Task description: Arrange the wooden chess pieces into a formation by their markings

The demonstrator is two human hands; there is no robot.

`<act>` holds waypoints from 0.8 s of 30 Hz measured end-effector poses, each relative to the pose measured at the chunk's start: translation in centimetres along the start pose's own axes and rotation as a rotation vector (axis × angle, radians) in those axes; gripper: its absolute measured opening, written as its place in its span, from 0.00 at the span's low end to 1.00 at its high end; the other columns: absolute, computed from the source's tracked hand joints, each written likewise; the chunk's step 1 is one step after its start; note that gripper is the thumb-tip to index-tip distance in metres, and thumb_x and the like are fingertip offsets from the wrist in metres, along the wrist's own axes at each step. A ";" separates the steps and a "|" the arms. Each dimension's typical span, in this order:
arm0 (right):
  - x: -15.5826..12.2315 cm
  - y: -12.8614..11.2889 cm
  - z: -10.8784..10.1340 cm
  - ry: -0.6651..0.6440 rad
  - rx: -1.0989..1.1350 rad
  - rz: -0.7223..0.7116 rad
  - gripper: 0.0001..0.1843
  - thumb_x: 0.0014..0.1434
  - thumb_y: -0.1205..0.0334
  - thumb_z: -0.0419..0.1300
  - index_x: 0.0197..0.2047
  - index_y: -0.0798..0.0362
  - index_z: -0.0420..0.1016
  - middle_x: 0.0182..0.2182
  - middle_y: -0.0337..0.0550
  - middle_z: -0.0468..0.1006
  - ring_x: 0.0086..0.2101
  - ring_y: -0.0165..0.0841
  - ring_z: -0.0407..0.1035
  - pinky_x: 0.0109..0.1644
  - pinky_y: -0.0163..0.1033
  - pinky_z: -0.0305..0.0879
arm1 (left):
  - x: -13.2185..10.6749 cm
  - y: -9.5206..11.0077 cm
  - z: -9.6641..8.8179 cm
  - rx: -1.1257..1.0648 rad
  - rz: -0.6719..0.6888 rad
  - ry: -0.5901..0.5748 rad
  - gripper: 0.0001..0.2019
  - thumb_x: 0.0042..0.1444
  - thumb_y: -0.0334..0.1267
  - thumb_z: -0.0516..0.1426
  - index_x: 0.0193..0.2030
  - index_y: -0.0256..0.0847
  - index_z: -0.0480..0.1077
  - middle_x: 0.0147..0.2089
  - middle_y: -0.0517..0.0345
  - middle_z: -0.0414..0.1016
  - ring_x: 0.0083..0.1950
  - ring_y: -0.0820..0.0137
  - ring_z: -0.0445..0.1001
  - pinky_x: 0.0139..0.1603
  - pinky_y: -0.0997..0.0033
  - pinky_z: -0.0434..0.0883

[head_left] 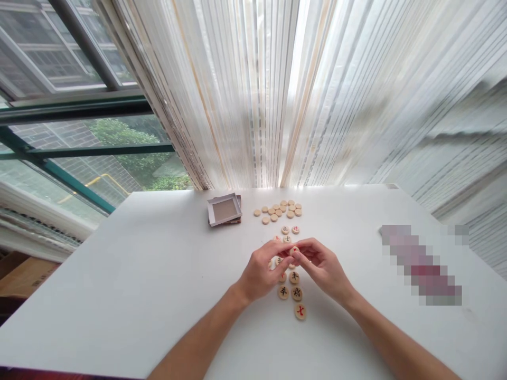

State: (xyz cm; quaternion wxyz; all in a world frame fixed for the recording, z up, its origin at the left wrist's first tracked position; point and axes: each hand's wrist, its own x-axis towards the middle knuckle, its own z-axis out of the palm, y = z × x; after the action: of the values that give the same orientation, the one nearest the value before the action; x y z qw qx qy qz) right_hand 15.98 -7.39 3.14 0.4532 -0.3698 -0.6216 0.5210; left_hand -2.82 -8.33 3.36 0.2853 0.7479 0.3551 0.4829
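Observation:
Both hands meet above the middle of a white table (158, 274). My left hand (261, 269) and my right hand (320, 266) pinch one round wooden chess piece (293, 252) between their fingertips. Beneath and in front of the hands lie several face-up chess pieces (295, 293) with black or red characters, one red-marked piece (300, 311) nearest me. Two more marked pieces (290, 230) lie just beyond the hands. A cluster of several blank-side-up pieces (279, 210) sits farther back.
A small open cardboard box (224, 209) rests left of the blank pieces. A blurred-out object (422, 264) lies at the right of the table. Striped sheer curtains (317, 89) hang behind the table; a window (79, 137) is at the left.

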 end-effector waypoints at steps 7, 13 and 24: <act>0.0 0.1 0.2 0.039 0.009 0.054 0.12 0.64 0.52 0.63 0.39 0.52 0.75 0.30 0.43 0.82 0.31 0.34 0.78 0.36 0.38 0.76 | -0.2 -0.3 0.3 0.061 0.027 -0.014 0.14 0.62 0.34 0.61 0.54 0.41 0.73 0.44 0.52 0.78 0.44 0.67 0.77 0.50 0.65 0.75; 0.0 0.0 0.0 0.019 0.013 0.009 0.11 0.67 0.53 0.59 0.43 0.52 0.75 0.33 0.43 0.81 0.32 0.33 0.77 0.39 0.39 0.75 | 0.0 -0.1 0.0 0.015 -0.016 -0.002 0.14 0.62 0.34 0.60 0.54 0.41 0.73 0.43 0.53 0.77 0.42 0.69 0.76 0.49 0.65 0.75; -0.2 -0.2 0.0 -0.024 0.017 -0.064 0.12 0.65 0.58 0.63 0.50 0.48 0.72 0.43 0.46 0.80 0.42 0.37 0.78 0.47 0.44 0.76 | 0.0 0.4 0.0 -0.132 -0.150 -0.018 0.14 0.63 0.35 0.59 0.56 0.38 0.71 0.43 0.52 0.78 0.40 0.70 0.76 0.46 0.68 0.76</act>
State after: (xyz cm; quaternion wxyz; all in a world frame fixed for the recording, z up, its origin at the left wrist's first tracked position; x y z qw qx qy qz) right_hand 16.05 -7.60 3.31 0.4654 -0.3397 -0.6340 0.5158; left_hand -2.70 -8.54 3.70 0.3725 0.7029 0.3749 0.4760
